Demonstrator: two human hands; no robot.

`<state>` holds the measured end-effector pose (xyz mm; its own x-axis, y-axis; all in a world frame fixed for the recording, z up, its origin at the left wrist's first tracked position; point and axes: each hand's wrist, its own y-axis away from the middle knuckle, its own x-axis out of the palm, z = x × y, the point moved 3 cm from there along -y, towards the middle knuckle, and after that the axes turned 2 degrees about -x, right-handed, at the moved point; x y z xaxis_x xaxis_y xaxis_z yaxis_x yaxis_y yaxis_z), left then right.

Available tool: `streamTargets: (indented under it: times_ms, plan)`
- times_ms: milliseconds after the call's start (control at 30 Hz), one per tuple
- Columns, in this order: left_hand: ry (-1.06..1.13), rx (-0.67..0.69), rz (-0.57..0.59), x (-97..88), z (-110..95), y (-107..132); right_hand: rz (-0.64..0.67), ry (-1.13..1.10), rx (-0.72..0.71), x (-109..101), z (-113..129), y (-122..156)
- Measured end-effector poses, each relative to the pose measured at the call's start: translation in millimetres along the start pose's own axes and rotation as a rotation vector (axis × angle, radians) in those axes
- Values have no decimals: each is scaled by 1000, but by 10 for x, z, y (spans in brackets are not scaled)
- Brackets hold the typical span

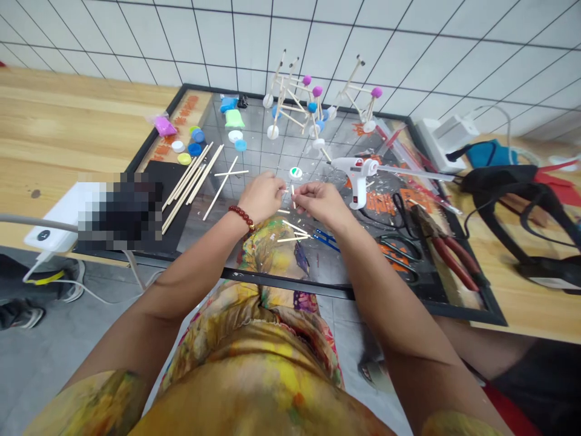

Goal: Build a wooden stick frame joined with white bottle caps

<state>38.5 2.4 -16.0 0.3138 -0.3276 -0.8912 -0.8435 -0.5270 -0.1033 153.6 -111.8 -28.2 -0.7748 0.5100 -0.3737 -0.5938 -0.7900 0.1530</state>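
Observation:
My right hand [320, 201] pinches a short wooden stick [293, 195], held nearly upright between thumb and fingertips. Close beside it, my left hand [262, 197] has its fingers pressed together; a small pale bit shows at the tips, too small to name. Just beyond both hands lies a white cap [296, 173] with a green mark. Several short cut sticks [295, 235] rest on the glossy board [209, 248] nearer to me. Right of my right hand, a white glue gun [361, 181] stands with a clear glue stick in its back.
Stick models with coloured balls [297, 106] stand at the back. Long sticks [193, 178], bottle caps [195, 149] and clay packets [235, 118] lie left. Pliers [454, 251], scissors [399, 251] and a black strap [481, 212] lie right. A power bank [59, 221] sits at the left edge.

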Motion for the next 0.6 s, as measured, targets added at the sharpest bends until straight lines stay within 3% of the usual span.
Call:
streamTargets:
  times_ms: [200, 600]
  plan:
    - [284, -60, -15, 30, 103, -30, 51, -118, 19, 18, 46, 47]
    - [740, -92, 13, -12, 85, -44, 40, -265, -3, 48, 57, 53]
